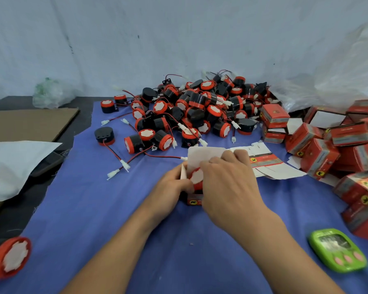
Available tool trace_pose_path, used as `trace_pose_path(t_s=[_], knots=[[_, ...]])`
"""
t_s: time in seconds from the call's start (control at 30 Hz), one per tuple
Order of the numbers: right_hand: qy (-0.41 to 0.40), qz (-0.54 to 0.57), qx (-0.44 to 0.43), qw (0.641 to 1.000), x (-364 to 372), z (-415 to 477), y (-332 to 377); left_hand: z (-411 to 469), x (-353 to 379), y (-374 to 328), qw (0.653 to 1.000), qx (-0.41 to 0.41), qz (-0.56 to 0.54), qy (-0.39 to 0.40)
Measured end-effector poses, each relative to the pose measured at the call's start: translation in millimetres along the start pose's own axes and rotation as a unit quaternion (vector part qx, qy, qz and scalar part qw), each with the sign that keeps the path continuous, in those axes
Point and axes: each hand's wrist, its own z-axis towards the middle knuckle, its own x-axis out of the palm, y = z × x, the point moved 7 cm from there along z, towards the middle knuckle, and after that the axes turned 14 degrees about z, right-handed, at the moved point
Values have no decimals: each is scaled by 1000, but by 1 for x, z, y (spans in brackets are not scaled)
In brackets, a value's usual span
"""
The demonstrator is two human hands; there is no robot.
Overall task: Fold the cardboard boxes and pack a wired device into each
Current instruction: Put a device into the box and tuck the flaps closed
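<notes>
So, mid-pack rn: left hand (174, 184) grips the box (194, 200) on the blue cloth (115, 209), right hand (227, 183) curls on the device (197, 177), round red plastic w/ white face, halfway in. Next imo: push it down, tuck the wire, shut the stiff white flap (202, 155). Flat blanks (266, 161) behind, glossy device pile (200, 107) further back.

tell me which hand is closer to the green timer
Right. The right hand is on the box, up and left of the green timer; the left hand grips the box's other side, further away.
</notes>
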Motion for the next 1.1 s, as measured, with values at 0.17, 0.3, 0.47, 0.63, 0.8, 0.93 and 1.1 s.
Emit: trace_pose_path(t_s=[0.17,0.3,0.47,0.63,0.8,0.93,1.1], knots=[[27,-11,-25,999,-4,4,-4,-1,-2,1,999,5,5,-44],[39,-4,-8,999,-5,13,-17,-2,2,0,998,4,43,-41],[73,27,-28,997,5,24,-21,-2,0,2,998,-17,38,-46],[65,0,-41,997,6,22,-25,-3,2,-1,996,-24,69,-54],[147,-21,-59,987,6,22,-23,-10,4,-2,963,-39,169,-207],[75,272,62,957,-5,5,-48,-11,9,-1,959,-48,173,-220],[35,280,223,933,0,-52,-95,-8,8,3,968,-82,120,-206]])
